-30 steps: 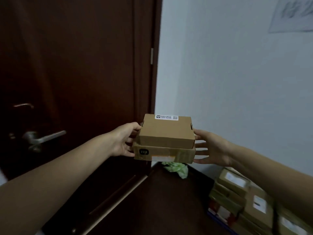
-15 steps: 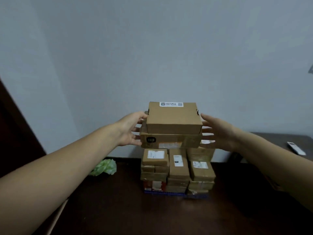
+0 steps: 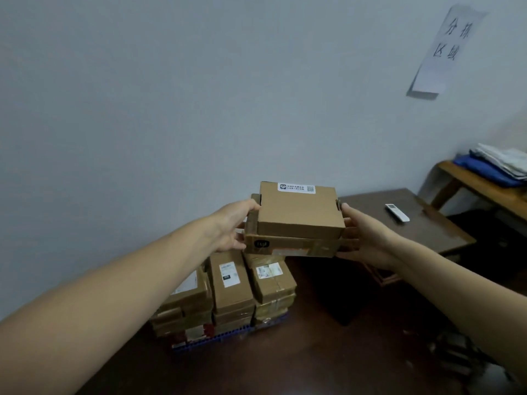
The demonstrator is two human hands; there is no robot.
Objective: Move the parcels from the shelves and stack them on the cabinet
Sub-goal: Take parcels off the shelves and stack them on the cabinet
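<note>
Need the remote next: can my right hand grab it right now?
Probably not yet: the right hand grips the two carried parcels; the remote lies uncovered on the side table.

Close to the right of the right grip [image 3: 368, 238], white remote control [image 3: 397, 212] flat on a dark wooden table [image 3: 433, 232]. Farther right, wooden bench [image 3: 467, 181] carrying folded blue cloth [image 3: 484, 170] under folded white cloth [image 3: 506, 158]. High above and right of the grip, paper sign [image 3: 447, 49] with handwritten characters on pale wall [image 3: 199, 95].

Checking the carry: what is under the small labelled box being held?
A wider, flatter parcel, gripped at its ends by left hand and right hand. Its top is mostly covered.
</note>
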